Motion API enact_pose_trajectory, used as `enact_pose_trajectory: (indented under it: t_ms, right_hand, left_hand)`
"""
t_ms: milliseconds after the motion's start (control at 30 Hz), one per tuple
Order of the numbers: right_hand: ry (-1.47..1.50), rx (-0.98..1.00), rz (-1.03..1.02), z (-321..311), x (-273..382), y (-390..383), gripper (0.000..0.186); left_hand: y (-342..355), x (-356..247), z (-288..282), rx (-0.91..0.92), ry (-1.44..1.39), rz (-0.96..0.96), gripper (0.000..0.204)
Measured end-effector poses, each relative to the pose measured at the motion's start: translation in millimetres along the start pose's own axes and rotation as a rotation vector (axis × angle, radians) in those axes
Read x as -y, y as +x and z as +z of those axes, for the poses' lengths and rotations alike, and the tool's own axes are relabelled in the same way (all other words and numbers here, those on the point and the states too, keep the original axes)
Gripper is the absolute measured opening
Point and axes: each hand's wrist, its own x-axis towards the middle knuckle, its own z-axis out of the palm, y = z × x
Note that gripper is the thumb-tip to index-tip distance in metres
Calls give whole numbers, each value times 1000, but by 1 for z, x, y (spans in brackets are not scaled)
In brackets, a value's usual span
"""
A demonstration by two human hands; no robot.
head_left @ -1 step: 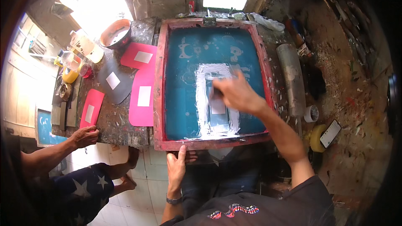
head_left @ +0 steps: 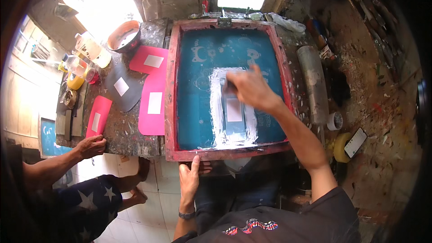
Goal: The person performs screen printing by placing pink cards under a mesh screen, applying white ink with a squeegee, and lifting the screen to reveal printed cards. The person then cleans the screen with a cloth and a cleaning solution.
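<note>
A red wooden screen frame [head_left: 171, 85] holds blue mesh [head_left: 193, 90] with faint printed figures and a rectangle of thick white paste [head_left: 217, 121] around a glassy window showing a white patch [head_left: 234, 110]. My right hand [head_left: 252, 87] is closed on a small dark scraper [head_left: 230, 85] at the upper part of that rectangle, slightly blurred. My left hand [head_left: 191, 180] grips the frame's near edge, thumb on the front, fingers curled beneath.
Pink pieces [head_left: 148, 81] and a grey piece [head_left: 112, 83] with white patches lie left. A co-worker's hand [head_left: 90, 147] touches a smaller pink piece. A bowl [head_left: 123, 36] and bottles [head_left: 92, 51] stand behind; a cylinder [head_left: 311, 83], tape roll and phone [head_left: 354, 142] are right.
My right hand and the dark scraper have moved slightly upward on the mesh, showing more of the white patch below them. My left hand stays on the frame.
</note>
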Motion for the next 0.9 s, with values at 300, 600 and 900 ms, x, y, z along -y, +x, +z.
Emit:
enact_pose_trajectory:
  t_ms: [300,600,900]
  right_hand:
    - [93,38,-69,8,65,-100,28]
    - [-112,-318,115,-13,116,-158,31]
    - [-218,-753,-22,-190,92,-40,47]
  left_hand:
    - [1,-1,3,-51,-37,-1,42]
    - [-17,-24,15,-97,-27,204,44]
    - [37,-77,75,-226,636,961,70]
